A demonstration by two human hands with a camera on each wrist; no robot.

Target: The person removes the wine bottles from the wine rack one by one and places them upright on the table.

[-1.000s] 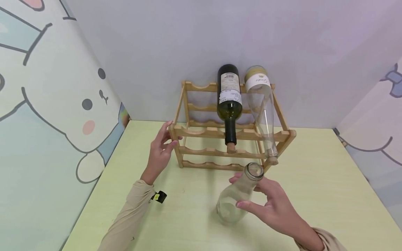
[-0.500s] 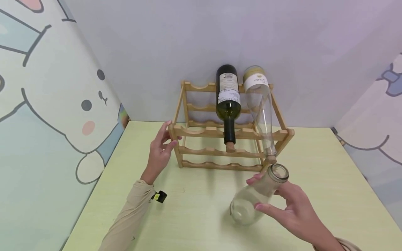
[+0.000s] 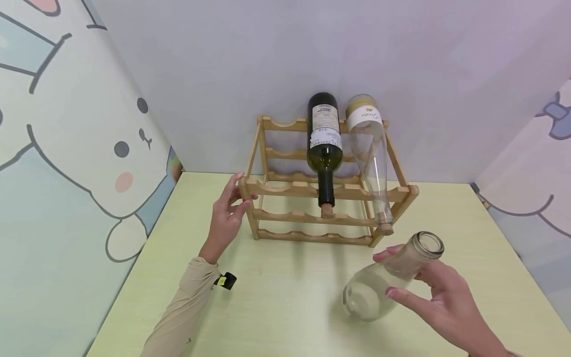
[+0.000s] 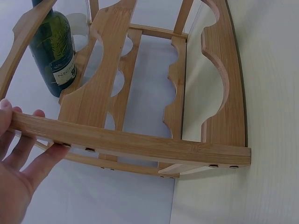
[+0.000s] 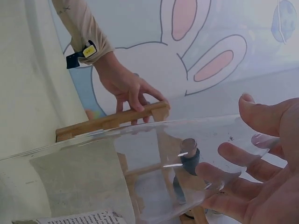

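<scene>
At the front left corner of the wooden wine rack (image 3: 296, 188), my left hand (image 3: 225, 218) grips the upright post, fingers around it in the left wrist view. My right hand (image 3: 446, 307) holds a clear glass bottle (image 3: 368, 292) between thumb and fingers near its neck. This bottle leans, its uncorked mouth up and to the right; whether its base touches the table cannot be told. Part of a printed label (image 5: 88, 218) shows on it in the right wrist view. On the rack's top tier lie a dark green wine bottle (image 3: 324, 134) and a clear corked bottle (image 3: 368, 141), necks forward.
The rack stands on a pale yellow-green table (image 3: 267, 307) close to a plain back wall (image 3: 223, 64). A side wall with a cartoon rabbit (image 3: 89, 124) rises at the left, another painted wall at the right (image 3: 531, 183).
My right hand has moved to the right with the clear bottle, which now leans further over. The left hand stays on the rack, and the two racked bottles have not moved.
</scene>
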